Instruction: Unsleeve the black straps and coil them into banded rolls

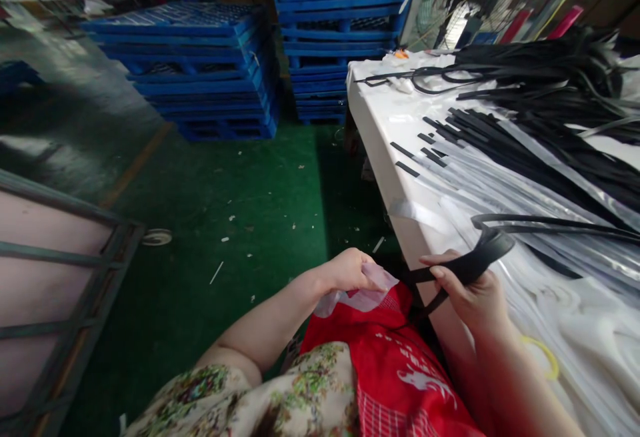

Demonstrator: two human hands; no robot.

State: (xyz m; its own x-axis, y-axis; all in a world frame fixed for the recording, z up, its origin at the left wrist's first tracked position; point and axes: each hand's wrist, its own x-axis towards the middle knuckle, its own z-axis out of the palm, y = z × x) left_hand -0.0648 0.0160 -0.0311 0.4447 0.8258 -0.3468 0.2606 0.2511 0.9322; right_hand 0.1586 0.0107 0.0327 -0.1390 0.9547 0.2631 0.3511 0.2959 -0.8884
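Note:
My left hand (353, 270) is closed on a crumpled piece of translucent plastic film (377, 277), in front of the red apron (400, 357). At the table's near edge, my right hand (475, 293) pinches a looped black strip (475, 260) between thumb and fingers. One part of that strip runs left toward my left hand, and another hangs down over the apron. Its far part trails right across the table. Whether my left fingers also touch the strip is hidden.
The white-covered table (367, 100) on the right bears many black strips (540, 163) and clear plastic sleeves (480, 180). Blue pallets (200, 70) are stacked ahead, with a taller stack (345, 23) beside them. A metal-framed cart (55, 257) stands left on the green floor (260, 203).

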